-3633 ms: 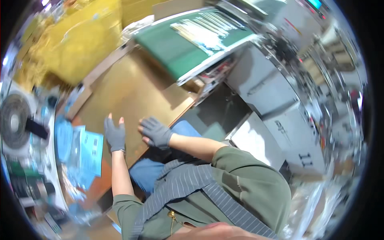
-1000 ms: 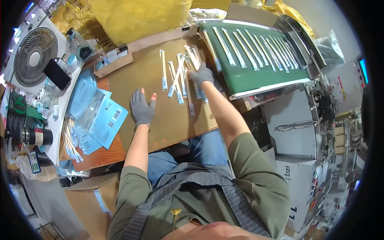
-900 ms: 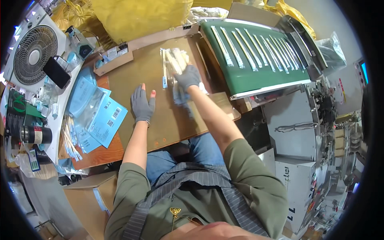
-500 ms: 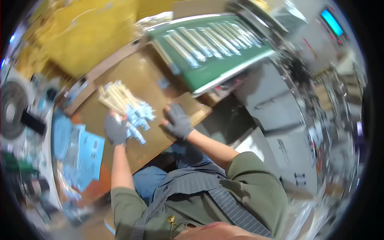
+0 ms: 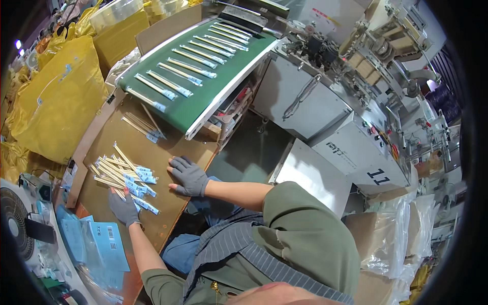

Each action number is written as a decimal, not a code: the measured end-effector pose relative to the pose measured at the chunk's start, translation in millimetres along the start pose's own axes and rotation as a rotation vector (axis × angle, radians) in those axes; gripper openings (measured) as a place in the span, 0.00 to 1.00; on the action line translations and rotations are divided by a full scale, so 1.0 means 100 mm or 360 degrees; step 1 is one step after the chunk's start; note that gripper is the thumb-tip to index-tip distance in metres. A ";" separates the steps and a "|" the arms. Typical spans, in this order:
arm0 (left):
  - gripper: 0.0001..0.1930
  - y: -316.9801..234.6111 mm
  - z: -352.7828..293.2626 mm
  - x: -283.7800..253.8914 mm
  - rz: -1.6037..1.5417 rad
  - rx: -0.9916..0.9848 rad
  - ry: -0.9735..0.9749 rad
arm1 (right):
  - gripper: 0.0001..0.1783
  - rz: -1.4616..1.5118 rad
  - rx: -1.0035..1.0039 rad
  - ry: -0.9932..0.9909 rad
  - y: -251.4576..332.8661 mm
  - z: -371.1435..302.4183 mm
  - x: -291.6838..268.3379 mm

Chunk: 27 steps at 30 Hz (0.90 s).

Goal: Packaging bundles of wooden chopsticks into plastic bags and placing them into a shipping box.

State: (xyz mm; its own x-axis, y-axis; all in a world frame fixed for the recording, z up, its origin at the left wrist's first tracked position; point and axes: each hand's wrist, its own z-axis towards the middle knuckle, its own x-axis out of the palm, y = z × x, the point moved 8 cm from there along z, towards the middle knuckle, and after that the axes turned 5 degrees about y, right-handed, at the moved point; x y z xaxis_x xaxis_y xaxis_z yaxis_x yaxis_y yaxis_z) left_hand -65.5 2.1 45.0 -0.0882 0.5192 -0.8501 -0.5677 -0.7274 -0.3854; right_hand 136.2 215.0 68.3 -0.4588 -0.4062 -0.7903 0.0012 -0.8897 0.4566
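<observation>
A pile of wrapped wooden chopsticks (image 5: 116, 169) with blue-printed ends lies on the brown tabletop (image 5: 168, 152). At its near edge my left hand (image 5: 124, 208), in a grey glove with bare fingertips, has its thumb and fingers closed about some of the packs. The palm hides part of what they grip. To the right of the pile, my right hand (image 5: 188, 176), gloved alike, rests over the table with fingers spread and nothing in them. A few more wrapped chopsticks (image 5: 140, 124) lie farther back, by the end of the green conveyor belt (image 5: 223, 84).
Spaced wrapped chopsticks lie across the belt. A large yellow sack (image 5: 56, 96) stands at the far left. Blue printed plastic bags (image 5: 109, 244) and a fan (image 5: 15, 216) are at the left. Grey machine cabinets (image 5: 305, 101) and plastic-covered cartons (image 5: 381, 236) stand to the right.
My view has swung, so the belt and table now sit farther left, with more machinery showing at right. My left hand stays at the pile; my right hand stays open beside it.
</observation>
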 end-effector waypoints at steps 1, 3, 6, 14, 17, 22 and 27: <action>0.34 0.00 0.00 0.00 -0.0006 0.0003 0.0002 | 0.32 -0.0001 0.0000 0.0005 0.00 0.00 0.00; 0.34 0.01 0.01 0.00 0.0014 0.0000 0.0010 | 0.32 -0.0001 -0.0001 0.0011 0.00 0.00 0.01; 0.34 0.03 0.00 0.01 0.0032 0.0003 0.0006 | 0.32 -0.0012 -0.0008 0.0012 0.01 0.01 0.00; 0.34 -0.07 0.00 -0.04 -0.0034 0.0016 0.0014 | 0.32 -0.0025 -0.0009 0.0017 0.00 0.00 0.00; 0.34 -0.09 -0.01 -0.05 -0.0042 0.0029 -0.0011 | 0.32 -0.0025 -0.0007 0.0037 0.00 0.00 -0.01; 0.33 -0.06 -0.01 -0.05 0.0010 0.0038 -0.0037 | 0.33 -0.0019 -0.0007 0.0035 0.01 0.01 -0.01; 0.33 -0.06 -0.01 -0.04 -0.0009 0.0043 -0.0047 | 0.33 -0.0010 -0.0003 0.0039 0.01 0.01 -0.01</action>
State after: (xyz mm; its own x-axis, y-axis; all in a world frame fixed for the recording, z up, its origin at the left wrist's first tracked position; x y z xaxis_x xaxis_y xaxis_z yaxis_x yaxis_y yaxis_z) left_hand -61.4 3.8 50.3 -0.1086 0.5367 -0.8368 -0.5901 -0.7122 -0.3802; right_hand 135.5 214.7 70.5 -0.4370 -0.4058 -0.8027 0.0004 -0.8925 0.4510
